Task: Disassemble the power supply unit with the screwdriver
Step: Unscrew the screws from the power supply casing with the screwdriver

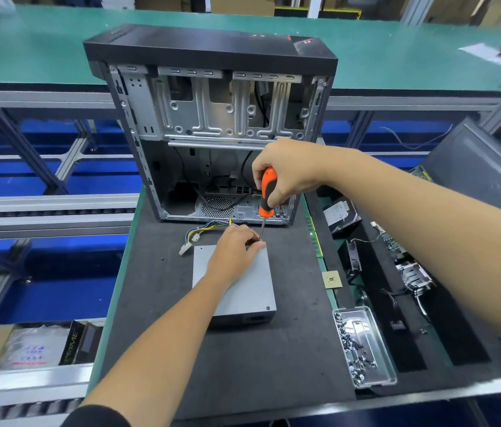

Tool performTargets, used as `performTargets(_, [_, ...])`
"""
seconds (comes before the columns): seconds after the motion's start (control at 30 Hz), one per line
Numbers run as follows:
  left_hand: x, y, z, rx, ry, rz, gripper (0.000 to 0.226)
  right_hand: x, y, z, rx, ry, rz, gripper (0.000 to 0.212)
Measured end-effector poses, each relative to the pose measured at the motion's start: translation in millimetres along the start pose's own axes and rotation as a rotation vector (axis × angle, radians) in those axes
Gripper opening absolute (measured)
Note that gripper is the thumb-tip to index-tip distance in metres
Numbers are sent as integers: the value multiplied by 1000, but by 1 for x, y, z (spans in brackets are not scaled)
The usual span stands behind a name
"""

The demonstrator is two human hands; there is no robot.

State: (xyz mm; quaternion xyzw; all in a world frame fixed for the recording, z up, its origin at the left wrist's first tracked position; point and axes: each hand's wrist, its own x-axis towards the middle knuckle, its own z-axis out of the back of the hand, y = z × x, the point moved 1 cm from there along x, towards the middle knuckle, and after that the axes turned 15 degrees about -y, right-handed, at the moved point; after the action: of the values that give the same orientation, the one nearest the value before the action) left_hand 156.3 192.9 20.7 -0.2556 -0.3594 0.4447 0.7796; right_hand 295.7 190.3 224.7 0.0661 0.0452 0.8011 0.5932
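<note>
Head view shows the right hand (286,171) wrapped around the screwdriver (266,195), left hand (237,251) fingers pinching its shaft above the power supply (237,288), whose lid remains on, so disassembly looks barely begun.

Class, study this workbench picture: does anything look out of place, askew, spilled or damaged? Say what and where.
Little stands out. One small dark speck, perhaps a loose screw, lies on the mat left of the power supply unit, not in the screw tray. The CPU chip sits loose on the mat's right edge. No damage shows.
</note>
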Motion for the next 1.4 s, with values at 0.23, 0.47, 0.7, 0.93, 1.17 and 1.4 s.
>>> performTargets(0.23, [0,2,-2,5,-2,13,12,4,7,-3,-56,99,-219,60])
performTargets(0.47, [1,2,-1,0,5,14,14,2,6,1,67,77,-83,20])
performTargets(0.7, [1,2,0,10,1,8,17,2,12,-7,135,76,-181,21])
performTargets(0.93, [1,3,-1,8,5,8,17,10,15,-8,-11,69,-203,27])
performTargets(1.17, [2,3,0,0,-8,-2,14,4,17,-2,102,165,-275,23])
performTargets(1.4, [2,3,-1,3,-17,7,15,8,14,-4,-12,105,-183,6])
